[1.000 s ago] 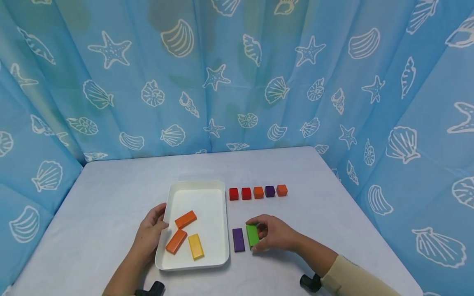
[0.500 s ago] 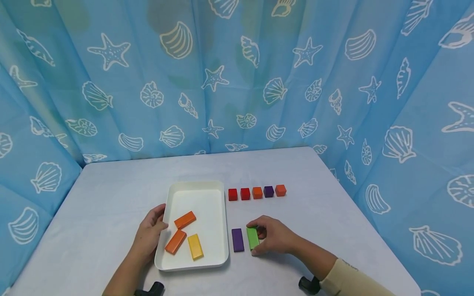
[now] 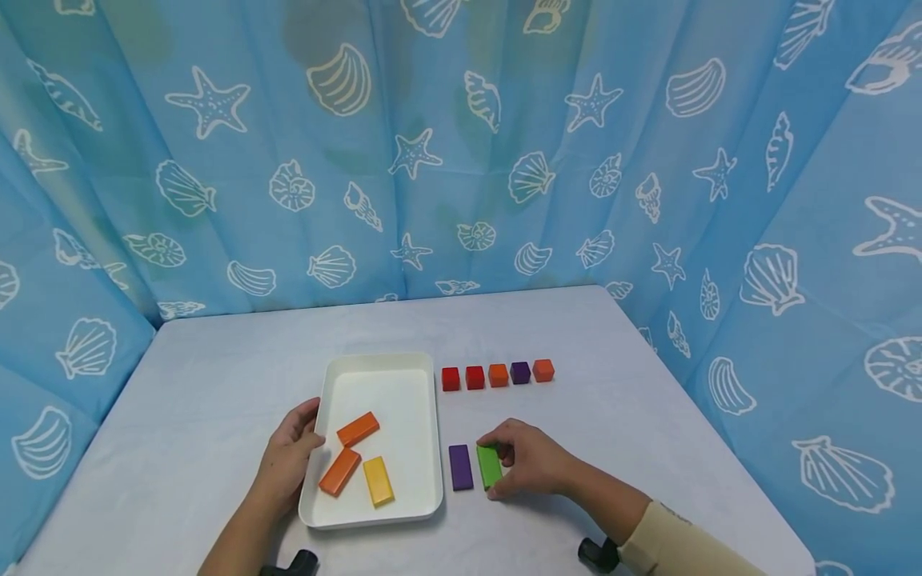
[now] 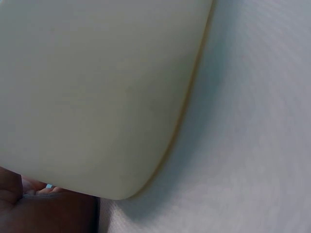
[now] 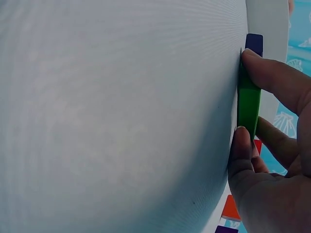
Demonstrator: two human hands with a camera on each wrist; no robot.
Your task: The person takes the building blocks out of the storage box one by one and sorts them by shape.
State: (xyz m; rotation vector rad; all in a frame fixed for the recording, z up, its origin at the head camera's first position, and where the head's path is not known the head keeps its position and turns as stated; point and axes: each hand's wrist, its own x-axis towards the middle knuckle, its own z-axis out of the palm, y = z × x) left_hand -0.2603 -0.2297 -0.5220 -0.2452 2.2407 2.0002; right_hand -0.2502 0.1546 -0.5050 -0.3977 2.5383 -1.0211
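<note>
In the head view my right hand pinches a green rectangular block by its two short ends, thumb at the near end and fingers at the far end. The right wrist view has the green block low against the white tabletop. Parallel to it on its left lies a purple rectangular block, a narrow gap between them. My left hand holds the left rim of a white tray, thumb at the rim. Inside are two orange blocks and a yellow block.
Behind the purple and green blocks runs a row of small cubes: a red cube, another red one, an orange cube, a purple cube and an orange-red cube. A blue shell-patterned curtain borders the white table.
The green block has come down slightly in my right hand and lies flatter beside the purple block. My left hand and the tray stay put; the head view shifts slightly.
</note>
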